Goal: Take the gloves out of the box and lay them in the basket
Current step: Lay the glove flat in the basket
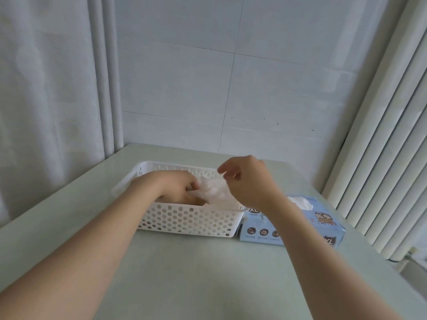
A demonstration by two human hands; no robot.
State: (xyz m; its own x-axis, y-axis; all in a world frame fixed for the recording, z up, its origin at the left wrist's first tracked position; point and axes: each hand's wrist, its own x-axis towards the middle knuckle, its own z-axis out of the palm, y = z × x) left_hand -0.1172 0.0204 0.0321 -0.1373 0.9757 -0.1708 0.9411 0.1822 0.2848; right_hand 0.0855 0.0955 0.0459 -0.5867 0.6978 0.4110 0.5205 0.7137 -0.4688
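A white perforated basket (pixel 184 221) stands on the pale table. A thin, translucent white glove (pixel 216 192) hangs over its inside. My left hand (pixel 171 187) reaches into the basket and pinches the glove's left end. Above the basket's right end, my right hand (pixel 247 179) pinches the glove's upper edge between finger and thumb. The light blue glove box (pixel 321 224), marked XL, lies right of the basket, touching it. More white gloves (pixel 300 202) poke out of its top opening.
The pale green table (pixel 208 273) runs to a tiled wall at the back. A white curtain (pixel 46 100) hangs at the left. A white ribbed radiator (pixel 381 169) stands close to the table's right edge.
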